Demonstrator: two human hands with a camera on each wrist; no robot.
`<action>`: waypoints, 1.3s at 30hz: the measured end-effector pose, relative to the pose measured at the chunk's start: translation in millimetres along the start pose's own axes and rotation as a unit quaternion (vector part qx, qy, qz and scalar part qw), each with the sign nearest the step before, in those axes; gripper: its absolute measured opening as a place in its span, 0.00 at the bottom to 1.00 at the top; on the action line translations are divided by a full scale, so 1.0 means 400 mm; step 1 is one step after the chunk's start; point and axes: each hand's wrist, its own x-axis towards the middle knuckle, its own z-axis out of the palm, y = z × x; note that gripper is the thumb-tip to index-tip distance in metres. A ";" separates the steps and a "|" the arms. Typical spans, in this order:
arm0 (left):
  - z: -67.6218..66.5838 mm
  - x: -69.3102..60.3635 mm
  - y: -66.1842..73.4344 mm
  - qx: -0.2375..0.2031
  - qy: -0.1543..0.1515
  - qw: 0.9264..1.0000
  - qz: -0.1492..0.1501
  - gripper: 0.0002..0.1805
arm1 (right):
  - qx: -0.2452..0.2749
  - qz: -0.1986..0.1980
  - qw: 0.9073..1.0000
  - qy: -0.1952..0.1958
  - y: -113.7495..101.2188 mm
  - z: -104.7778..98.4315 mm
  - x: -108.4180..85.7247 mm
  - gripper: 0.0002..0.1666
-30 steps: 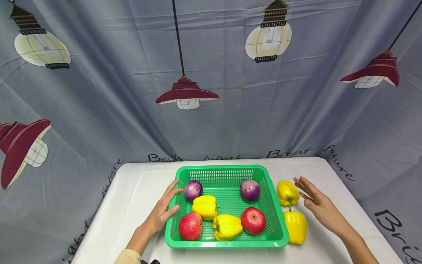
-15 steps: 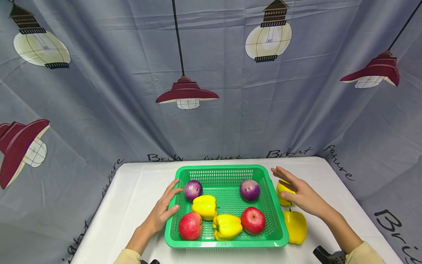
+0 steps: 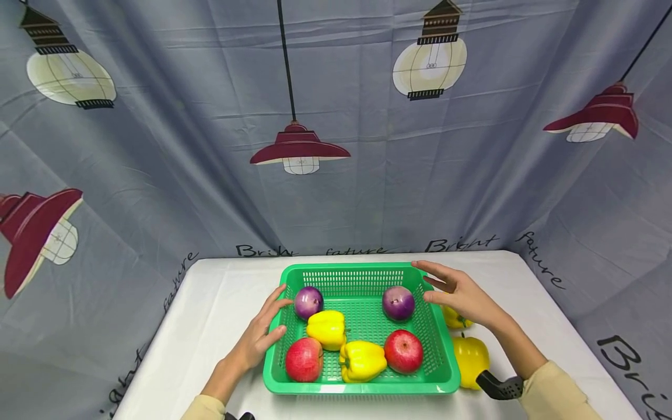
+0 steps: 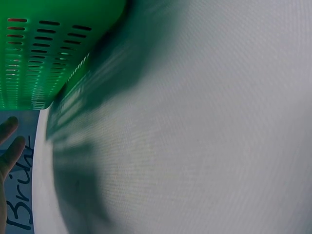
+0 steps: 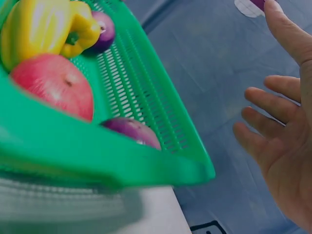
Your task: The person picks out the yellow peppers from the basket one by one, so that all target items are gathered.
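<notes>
The head view is showing the left hand (image 3: 256, 338) poised at the left rim of a green plastic basket (image 3: 362, 389), its fingers spread and gripping nothing; whether its fingertips are touching the rim, I cannot tell. The basket is standing upright on a white-covered table (image 3: 226, 291). Inside it at the left, a purple onion (image 3: 308, 303) is lying toward the far corner and a red apple (image 3: 304, 360) toward the near one. Just right of these, a yellow bell pepper (image 3: 326, 330) is lying on its side; another bell pepper (image 3: 363, 361) is lying by the near wall, close beside a second apple (image 3: 403, 352). A second onion (image 3: 398, 303) is sitting toward the far right corner. Over the right rim, the right hand (image 3: 462, 294) is hovering, thumb apart from extended fingers, holding nothing. Partly behind it, an outer pepper (image 3: 457, 319) is lying on the table; a nearer pepper (image 3: 469, 357) is lying just beside the basket's right wall, a black wrist device (image 3: 501, 387) partly overlapping it.
</notes>
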 end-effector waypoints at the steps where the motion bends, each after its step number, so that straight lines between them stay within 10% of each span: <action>1: 0.001 0.000 -0.001 -0.001 0.000 1.000 0.000 0.28 | 0.007 -0.001 1.000 -0.001 -0.001 0.002 0.007 0.38; 26: 0.006 0.000 0.004 0.002 0.011 1.000 -0.001 0.28 | 0.048 0.009 0.995 -0.089 0.008 0.155 0.161 0.45; 39: 0.003 -0.002 0.000 -0.005 0.002 1.000 -0.009 0.28 | -0.070 0.014 0.983 -0.170 0.013 0.230 0.216 0.49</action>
